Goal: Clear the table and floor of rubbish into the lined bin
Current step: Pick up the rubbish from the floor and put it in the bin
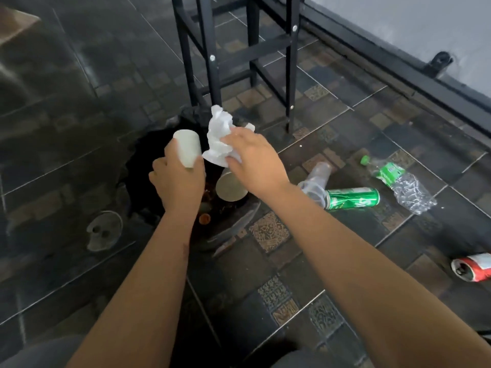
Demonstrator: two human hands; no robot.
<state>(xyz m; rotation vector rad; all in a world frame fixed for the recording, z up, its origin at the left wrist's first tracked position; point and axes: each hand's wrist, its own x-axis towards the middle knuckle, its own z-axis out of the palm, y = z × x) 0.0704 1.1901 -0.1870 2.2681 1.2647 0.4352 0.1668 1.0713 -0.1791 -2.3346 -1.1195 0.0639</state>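
White cup (187, 148) gripped by left hand (178, 181), right hand (255, 163) pinching tissue (219, 136)

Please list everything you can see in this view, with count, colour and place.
paper cup: 1, white, in the left hand, over the bin
crumpled tissue: 1, white, in the right hand, over the bin
lined bin: 1, black liner, on the floor under the hands
cup in the bin: 1, pale, inside
plastic cup: 1, clear, lying right of the bin
green can: 1, lying beside the plastic cup
plastic bottle: 1, clear, green cap, crushed, further right
red can: 1, red and white, right edge
plastic lid: 1, clear, left of the bin
metal frame: 1, black, behind the bin
left hand: 1, grips the paper cup
right hand: 1, grips the tissue
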